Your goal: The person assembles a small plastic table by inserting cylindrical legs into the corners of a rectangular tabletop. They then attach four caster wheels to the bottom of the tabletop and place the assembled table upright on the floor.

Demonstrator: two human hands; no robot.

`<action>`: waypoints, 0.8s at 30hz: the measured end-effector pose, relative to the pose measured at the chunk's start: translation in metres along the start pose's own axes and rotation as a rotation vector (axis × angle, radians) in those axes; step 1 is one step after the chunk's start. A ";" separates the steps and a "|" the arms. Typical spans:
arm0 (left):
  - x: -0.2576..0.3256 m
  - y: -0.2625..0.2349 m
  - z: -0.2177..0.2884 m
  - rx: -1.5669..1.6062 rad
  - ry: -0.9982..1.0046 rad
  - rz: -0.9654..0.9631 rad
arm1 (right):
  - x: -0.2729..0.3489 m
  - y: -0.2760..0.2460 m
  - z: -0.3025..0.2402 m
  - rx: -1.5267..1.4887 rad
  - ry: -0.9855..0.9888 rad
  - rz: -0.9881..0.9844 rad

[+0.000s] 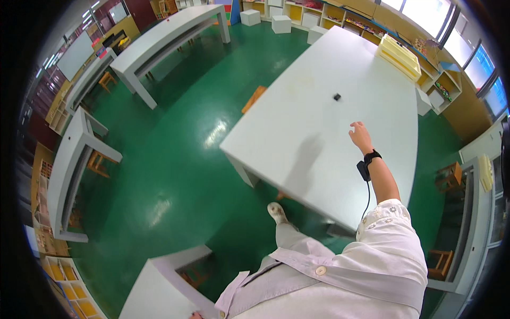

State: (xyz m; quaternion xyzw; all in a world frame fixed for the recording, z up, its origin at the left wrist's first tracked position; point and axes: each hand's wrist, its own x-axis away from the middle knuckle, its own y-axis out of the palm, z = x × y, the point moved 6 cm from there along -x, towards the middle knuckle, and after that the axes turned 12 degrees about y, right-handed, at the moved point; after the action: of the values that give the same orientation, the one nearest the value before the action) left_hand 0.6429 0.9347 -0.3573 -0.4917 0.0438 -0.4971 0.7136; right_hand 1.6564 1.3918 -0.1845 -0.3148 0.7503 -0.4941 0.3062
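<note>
Pale lilac shirt cloth with a round button (320, 270) fills the lower edge, closest to the lens, and from its short embroidered sleeve (387, 215) the right forearm reaches up over the large pale grey rectangular worktop (297, 122). That right hand (361, 136) hovers above the bare surface with fingers loosely spread and curled slightly down, gripping nothing. A black strap with a small black box (366, 164) sits at the wrist, and a thin black cable (367, 199) hangs from it toward the sleeve.

Only a sliver of the left hand (195, 315) shows at the very bottom edge, touching the corner of a second pale grey worktop (159, 290); whether it is open or closed cannot be told.

Beyond the right hand, well apart from its fingertips, a small black object (337, 97) lies alone near the middle of the large worktop; its kind is too small to make out. Farther off, at the far corner, stands a stack of pale yellow plastic trays (398, 54).

One light-coloured shoe (277, 212) rests on the glossy green floor (180, 143) beside the worktop's near edge. Other long grey tables (164, 37) stand to the left, low wooden stools (98, 162) tucked beneath them, and wooden shelves with coloured bins (350, 18) line the far wall.
</note>
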 end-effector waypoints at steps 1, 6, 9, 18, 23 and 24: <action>-0.007 0.020 0.035 0.040 0.036 -0.103 | -0.037 0.013 0.000 -0.009 0.062 -0.018; -0.032 0.108 0.285 -0.082 0.225 -0.434 | -0.172 0.113 0.012 -0.026 0.372 -0.076; -0.046 0.125 0.398 -0.156 0.306 -0.566 | -0.209 0.165 0.016 0.123 0.376 -0.205; -0.066 0.170 0.509 -0.236 0.448 -0.718 | -0.220 0.214 0.009 0.214 0.183 0.062; -0.094 0.184 0.542 -0.205 0.494 -0.854 | -0.172 0.215 0.013 0.259 0.085 -0.019; -0.108 0.185 0.523 -0.155 0.519 -0.840 | -0.142 0.213 0.009 0.210 0.016 0.026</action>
State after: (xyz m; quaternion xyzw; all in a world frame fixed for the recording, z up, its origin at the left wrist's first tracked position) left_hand 0.9999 1.3644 -0.2729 -0.3787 0.0548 -0.8427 0.3788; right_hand 1.7143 1.5631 -0.3651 -0.2675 0.7009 -0.5684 0.3379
